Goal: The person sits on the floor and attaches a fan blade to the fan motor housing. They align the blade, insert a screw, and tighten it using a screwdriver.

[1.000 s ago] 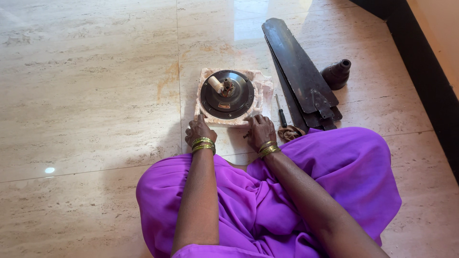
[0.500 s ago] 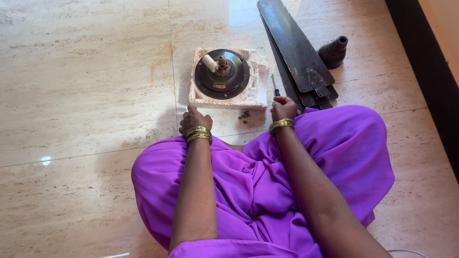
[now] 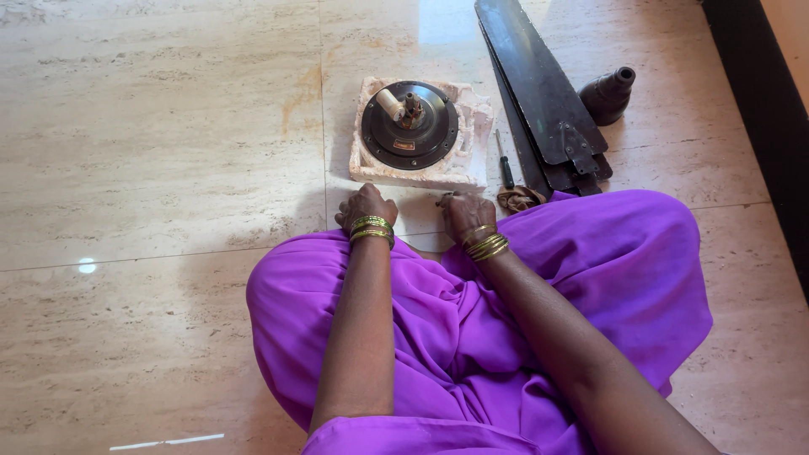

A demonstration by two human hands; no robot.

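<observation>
A round dark fan motor (image 3: 409, 126) with a short shaft sits in a white foam block (image 3: 472, 164) on the floor in front of me. My left hand (image 3: 364, 206) rests on the floor just below the block's left corner, with its fingers curled and nothing seen in it. My right hand (image 3: 465, 212) is below the block's front edge, its fingertips closed on a small dark piece (image 3: 445, 198). Both wrists wear gold bangles. My purple-clad knees are beneath both arms.
Dark fan blades (image 3: 539, 93) lie stacked to the right of the block. A screwdriver (image 3: 504, 164) lies between block and blades. A brown scrap (image 3: 519, 199) lies by my right knee. A dark bell-shaped cup (image 3: 608, 94) lies further right. A dark skirting (image 3: 758, 109) runs along the right edge.
My right hand has moved left from beside the screwdriver to the small dark piece in front of the foam block. My left hand has stayed in place.
</observation>
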